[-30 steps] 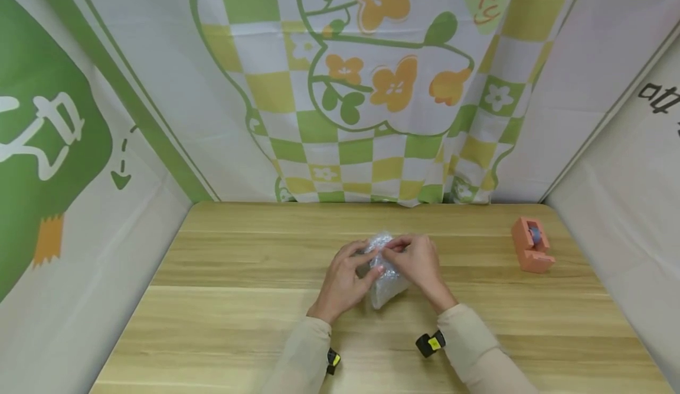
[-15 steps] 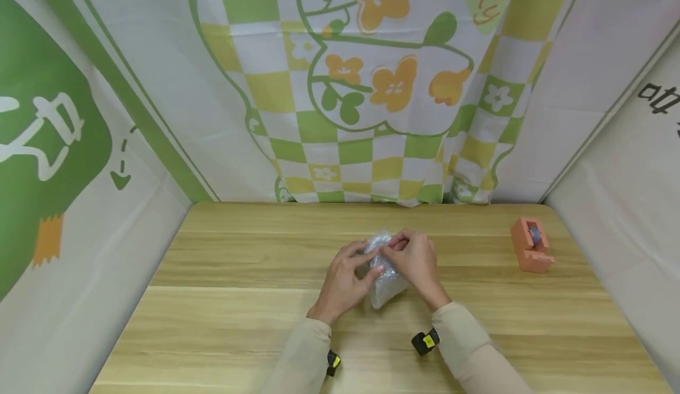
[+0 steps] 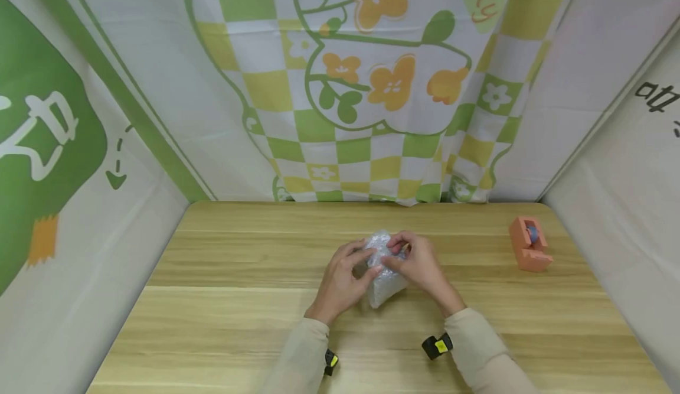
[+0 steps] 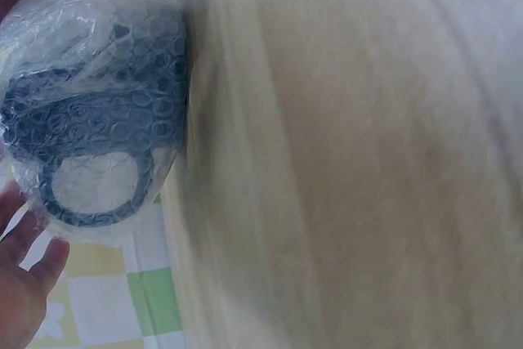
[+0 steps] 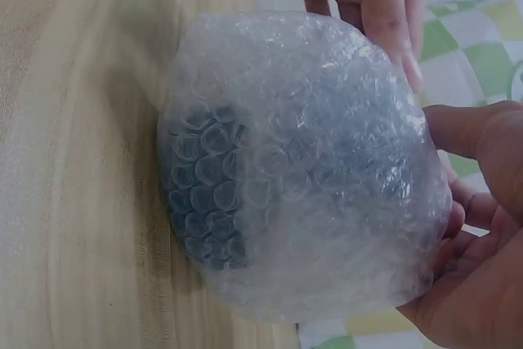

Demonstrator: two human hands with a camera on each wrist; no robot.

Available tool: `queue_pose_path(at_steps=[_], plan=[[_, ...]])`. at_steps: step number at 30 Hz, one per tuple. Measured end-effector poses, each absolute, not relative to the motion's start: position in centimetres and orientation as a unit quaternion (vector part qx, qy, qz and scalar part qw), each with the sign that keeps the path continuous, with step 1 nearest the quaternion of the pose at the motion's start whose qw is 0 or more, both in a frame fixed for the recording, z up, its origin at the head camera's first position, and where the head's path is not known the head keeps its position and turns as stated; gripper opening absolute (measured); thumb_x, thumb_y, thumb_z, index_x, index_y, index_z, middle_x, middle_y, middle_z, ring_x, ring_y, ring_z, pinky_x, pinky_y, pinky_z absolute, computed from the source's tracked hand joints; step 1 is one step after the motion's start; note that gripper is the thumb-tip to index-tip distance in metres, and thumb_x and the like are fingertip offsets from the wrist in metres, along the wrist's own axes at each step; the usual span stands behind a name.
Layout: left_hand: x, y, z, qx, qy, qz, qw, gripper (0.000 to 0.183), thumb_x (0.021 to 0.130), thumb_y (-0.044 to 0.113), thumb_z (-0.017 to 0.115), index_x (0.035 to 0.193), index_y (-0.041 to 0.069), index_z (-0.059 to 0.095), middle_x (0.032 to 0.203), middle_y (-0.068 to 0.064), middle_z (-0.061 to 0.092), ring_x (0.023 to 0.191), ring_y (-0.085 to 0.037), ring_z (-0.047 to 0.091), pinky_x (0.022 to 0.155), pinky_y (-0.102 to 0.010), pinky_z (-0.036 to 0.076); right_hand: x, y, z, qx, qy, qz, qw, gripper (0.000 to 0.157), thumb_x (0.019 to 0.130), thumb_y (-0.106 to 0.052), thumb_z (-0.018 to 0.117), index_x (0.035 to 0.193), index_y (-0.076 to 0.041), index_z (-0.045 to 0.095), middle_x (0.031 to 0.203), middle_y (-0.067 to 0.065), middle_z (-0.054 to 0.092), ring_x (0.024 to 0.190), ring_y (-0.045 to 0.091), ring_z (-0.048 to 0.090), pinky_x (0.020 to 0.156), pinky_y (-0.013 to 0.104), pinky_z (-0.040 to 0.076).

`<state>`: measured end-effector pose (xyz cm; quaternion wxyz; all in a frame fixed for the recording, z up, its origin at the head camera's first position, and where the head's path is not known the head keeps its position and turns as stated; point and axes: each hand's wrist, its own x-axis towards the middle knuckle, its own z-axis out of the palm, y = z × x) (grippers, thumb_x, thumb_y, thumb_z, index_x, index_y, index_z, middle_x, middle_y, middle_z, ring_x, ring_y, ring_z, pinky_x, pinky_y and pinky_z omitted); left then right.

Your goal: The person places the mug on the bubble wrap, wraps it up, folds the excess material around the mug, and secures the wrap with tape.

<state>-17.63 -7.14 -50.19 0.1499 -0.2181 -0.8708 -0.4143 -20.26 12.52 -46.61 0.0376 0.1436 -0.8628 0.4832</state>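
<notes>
A dark blue mug wrapped in clear bubble wrap (image 3: 385, 285) rests on the table between both hands. Through the wrap, the mug's ring-shaped handle (image 4: 98, 184) shows in the left wrist view. From the left, my left hand (image 3: 342, 282) holds the bundle, thumb and forefinger over its top. My right hand (image 3: 422, 264) is at the upper right of the bundle with its thumb and curled fingers on the wrap. In the right wrist view, the right thumb (image 5: 466, 130) lies at the wrap's top edge and the fingertips sit just beside it.
An orange tape dispenser (image 3: 531, 245) with a blue roll stands at the table's back right. The wooden table (image 3: 239, 323) meets a green-and-yellow checked cloth (image 3: 361, 152) behind, with printed panels at both sides.
The right thumb and forefinger, close together at the top of the wrap before, have spread apart, and the right wrist has shifted slightly right. The left hand and bundle stay in place.
</notes>
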Motion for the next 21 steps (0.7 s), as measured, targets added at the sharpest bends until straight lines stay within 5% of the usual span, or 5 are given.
queue_pose_path(at_steps=[9,21], plan=[[-18.1,-7.6,-49.4,-0.251,-0.904,-0.324,0.124,0.05,0.102,0.041,0.059,0.145,0.016,0.058,0.137,-0.013,0.057,0.129,-0.032,0.052,0.107,-0.052,0.042,-20.0,11.7,-46.3,0.143,-0.883,0.442,0.062,0.025,0.078,-0.001,0.084,0.089,-0.006,0.062,0.085,0.007,0.064,0.069,0.017,0.053,0.058,0.027,0.044],[-18.5,-7.8,-48.7,-0.268,-0.923,-0.26,0.092,0.053,0.104,0.049,0.051,0.145,0.017,0.057,0.145,-0.016,0.05,0.135,-0.032,0.046,0.111,-0.05,0.04,-19.8,12.3,-47.3,0.168,-0.856,0.484,0.074,0.021,0.083,0.0,0.081,0.092,-0.004,0.063,0.088,0.008,0.062,0.067,0.014,0.046,0.056,0.023,0.039]])
